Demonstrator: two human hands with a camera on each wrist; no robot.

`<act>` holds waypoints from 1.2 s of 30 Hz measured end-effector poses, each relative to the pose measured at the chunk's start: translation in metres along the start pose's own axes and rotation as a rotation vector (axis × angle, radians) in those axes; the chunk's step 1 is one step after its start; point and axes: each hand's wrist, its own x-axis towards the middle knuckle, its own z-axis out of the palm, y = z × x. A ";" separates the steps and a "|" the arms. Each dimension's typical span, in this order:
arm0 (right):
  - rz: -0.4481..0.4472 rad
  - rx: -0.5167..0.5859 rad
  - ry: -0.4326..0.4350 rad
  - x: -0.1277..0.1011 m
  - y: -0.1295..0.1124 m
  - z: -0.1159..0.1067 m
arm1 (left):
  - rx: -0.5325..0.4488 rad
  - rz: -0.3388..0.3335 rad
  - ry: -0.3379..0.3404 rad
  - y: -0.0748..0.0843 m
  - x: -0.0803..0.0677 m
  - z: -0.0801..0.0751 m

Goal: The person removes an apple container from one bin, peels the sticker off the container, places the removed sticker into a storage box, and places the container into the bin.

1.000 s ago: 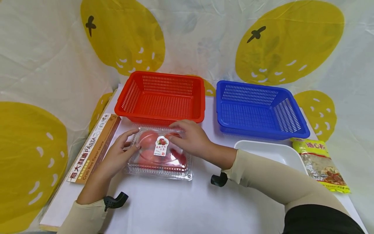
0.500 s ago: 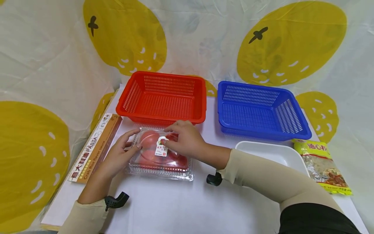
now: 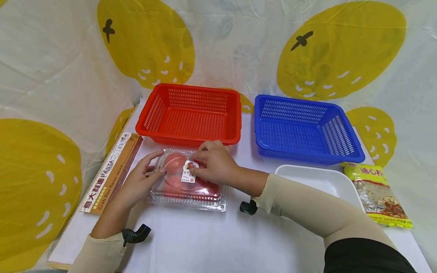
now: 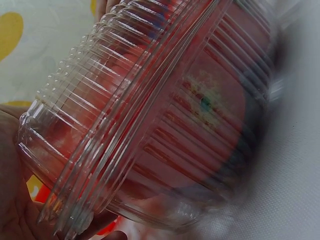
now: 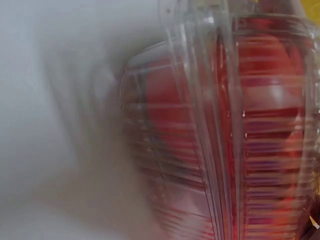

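Observation:
A clear plastic clamshell box point(image 3: 186, 197) of pinkish-red tomatoes point(image 3: 175, 163) lies on the white table, a white label point(image 3: 187, 175) on its lid. At the box's left side my left hand point(image 3: 140, 181) holds it, thumb on the lid's edge and fingers round the far left corner. My right hand point(image 3: 216, 165) rests over the right part of the lid; its thumb touches the label's right edge, and the index fingertip sits a little apart, just behind the label. In the left wrist view the box's ribbed side point(image 4: 175, 115) fills much of the picture.
Behind the box stands a red basket point(image 3: 191, 138), with a blue basket point(image 3: 307, 154) to its right. A white tray point(image 3: 312, 168) sits partly under the right forearm. A pasta box point(image 3: 112, 174) lies at left, a yellow macaroni bag point(image 3: 377, 193) at far right.
My right hand has slid left across the lid, its thumb coming onto the label and its fingers drawing closer together. My left hand and the box stay in place.

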 end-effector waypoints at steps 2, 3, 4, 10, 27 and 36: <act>-0.004 0.005 0.005 0.001 0.000 0.000 | 0.001 0.004 0.000 0.000 0.000 0.000; -0.005 0.007 0.007 0.001 -0.001 0.000 | 0.000 0.005 -0.001 0.000 0.000 0.000; -0.007 0.006 0.008 0.002 -0.001 0.000 | -0.002 0.006 -0.002 0.000 0.000 0.000; 0.002 0.006 0.020 0.008 -0.005 0.003 | -0.006 -0.002 -0.008 0.000 0.000 -0.001; 0.038 0.151 0.062 0.011 -0.015 0.002 | 0.011 -0.008 -0.014 0.005 -0.003 -0.001; 0.034 0.361 -0.003 0.000 -0.023 -0.009 | 0.015 -0.015 -0.013 0.005 -0.002 -0.001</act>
